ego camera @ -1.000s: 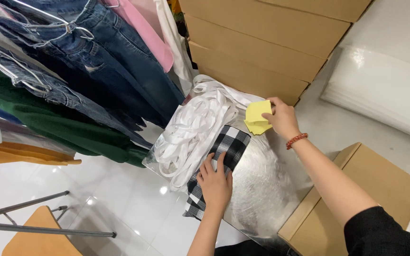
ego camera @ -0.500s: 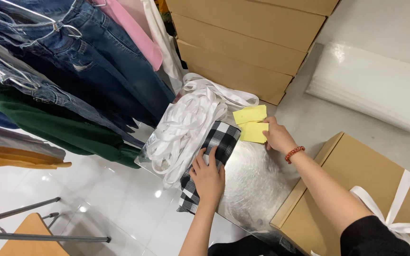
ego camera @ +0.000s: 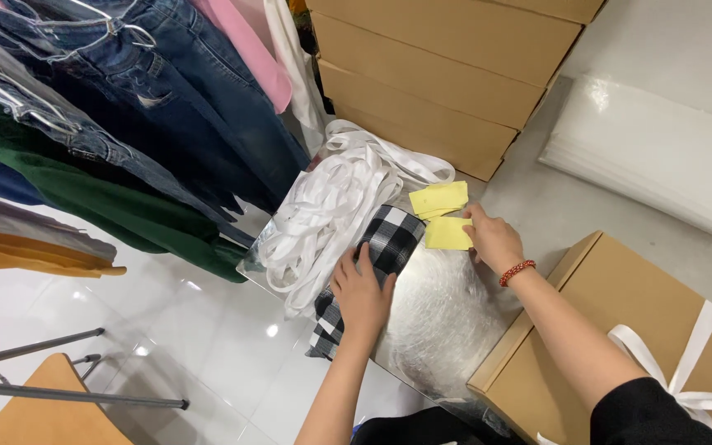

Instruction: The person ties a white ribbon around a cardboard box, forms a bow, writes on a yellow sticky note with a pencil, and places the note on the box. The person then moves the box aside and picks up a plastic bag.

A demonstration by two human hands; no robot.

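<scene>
On a glossy white floor [ego camera: 166, 330] beside stacked cardboard boxes [ego camera: 438, 74], the left hand [ego camera: 362, 292] lies spread on checkered cloth [ego camera: 389, 239]; the right hand [ego camera: 494, 241] grip pinches a yellow slip [ego camera: 447, 233].

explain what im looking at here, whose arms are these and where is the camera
There is no machine here. The camera sits on a person's head and looks down, so the two bare arms coming up from the bottom are that person's own.

The left hand lies flat on a folded black-and-white checked cloth. The right hand, with a red bead bracelet on its wrist, pinches a yellow slip of paper; more yellow slips lie just beyond it.

All this rests on a shiny clear plastic sheet on the floor, beside a heap of white ribbon. Around it are brown cardboard boxes and hanging clothes.
</scene>
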